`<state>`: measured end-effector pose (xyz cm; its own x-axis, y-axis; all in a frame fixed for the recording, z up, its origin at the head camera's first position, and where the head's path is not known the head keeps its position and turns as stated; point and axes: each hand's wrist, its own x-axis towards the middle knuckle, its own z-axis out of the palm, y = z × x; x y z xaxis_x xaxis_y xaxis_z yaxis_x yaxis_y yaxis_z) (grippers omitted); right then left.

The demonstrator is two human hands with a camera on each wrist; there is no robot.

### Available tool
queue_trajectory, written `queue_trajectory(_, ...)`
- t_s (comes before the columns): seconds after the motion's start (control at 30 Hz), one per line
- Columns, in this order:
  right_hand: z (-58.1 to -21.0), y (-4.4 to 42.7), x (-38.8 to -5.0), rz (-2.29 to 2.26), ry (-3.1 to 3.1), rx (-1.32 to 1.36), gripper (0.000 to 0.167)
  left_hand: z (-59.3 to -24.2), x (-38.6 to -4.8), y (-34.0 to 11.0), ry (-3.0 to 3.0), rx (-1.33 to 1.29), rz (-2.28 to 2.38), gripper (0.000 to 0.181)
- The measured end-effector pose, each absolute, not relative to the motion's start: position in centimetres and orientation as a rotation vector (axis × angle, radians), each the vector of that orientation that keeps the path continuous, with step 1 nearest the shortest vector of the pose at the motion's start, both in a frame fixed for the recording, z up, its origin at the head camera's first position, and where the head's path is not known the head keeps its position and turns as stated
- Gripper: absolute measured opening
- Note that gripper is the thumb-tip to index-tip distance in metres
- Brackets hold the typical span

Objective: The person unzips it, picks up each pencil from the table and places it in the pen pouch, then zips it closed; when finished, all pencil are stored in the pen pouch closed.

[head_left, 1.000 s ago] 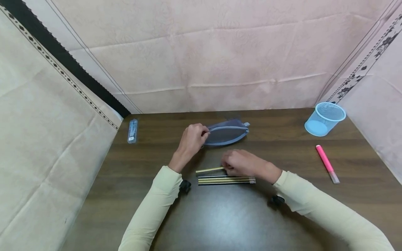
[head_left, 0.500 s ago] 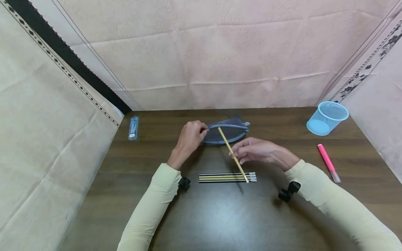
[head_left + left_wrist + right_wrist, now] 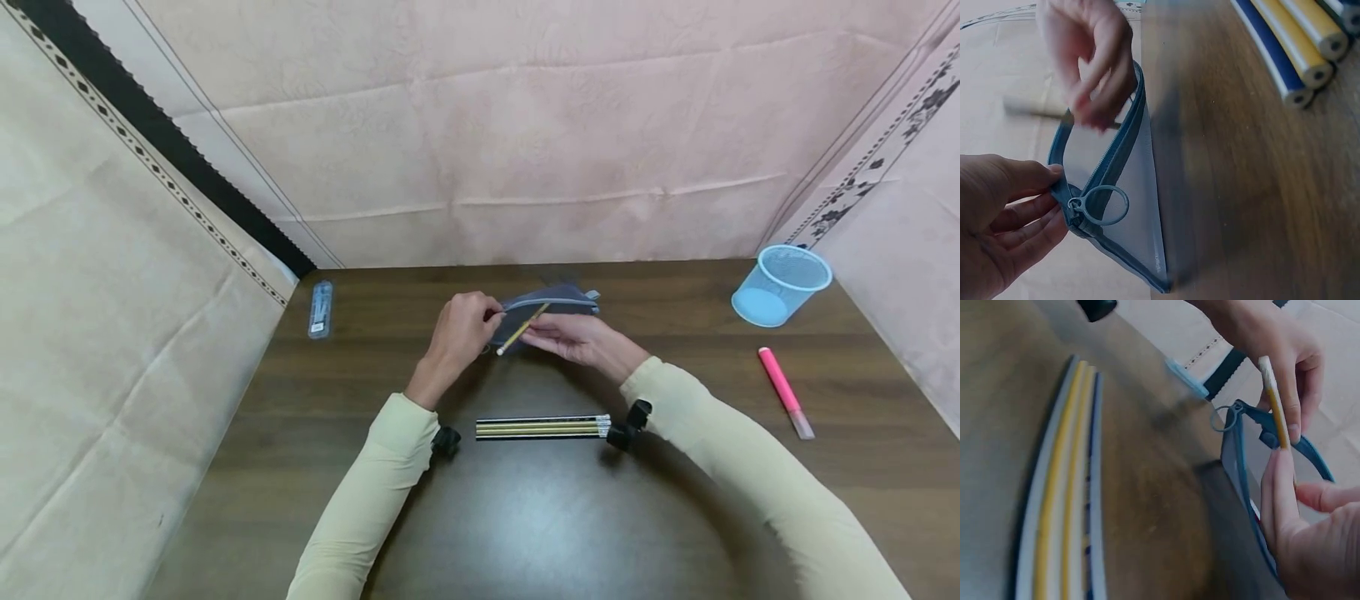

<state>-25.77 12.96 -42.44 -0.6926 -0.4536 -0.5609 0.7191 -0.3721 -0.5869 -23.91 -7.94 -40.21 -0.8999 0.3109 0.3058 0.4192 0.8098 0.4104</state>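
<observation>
Tabletop (image 3: 555, 517); right hand (image 3: 581, 340) (fingertips (image 3: 1281, 467) round pencil (image 3: 517, 334))

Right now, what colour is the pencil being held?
The pencil is yellow with a whitish end; the right wrist view shows it best.

On the wooden table (image 3: 555, 517), seen from the head view's middle, a blue cup (image 3: 772, 302) is standing at three o'clock, a pink marker (image 3: 782, 383) is lying between three and four, and a blue case (image 3: 320, 309) is lying at nine. Pale cloth (image 3: 525, 150) is hanging at twelve.
</observation>
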Motion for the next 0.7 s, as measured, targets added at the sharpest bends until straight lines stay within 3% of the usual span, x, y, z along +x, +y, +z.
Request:
queue_trajectory(0.13,-42.7,12.1,-27.3,-2.137,1.125,0.486,0.018,-40.2,-23.8,-7.8,-2.778,-0.575,-0.703,0.017)
queue_trajectory(0.33,-43.3,10.8,-28.7,-2.160,1.126,0.572,0.050,-40.3,-23.9,-7.6,-2.767,-0.586,-0.664,0.015)
queue_trajectory(0.7,-44.2,8.9,-29.3,-2.346,1.116,0.765,0.049,-40.5,-23.9,-7.6,-2.774,-0.584,-0.687,0.014)
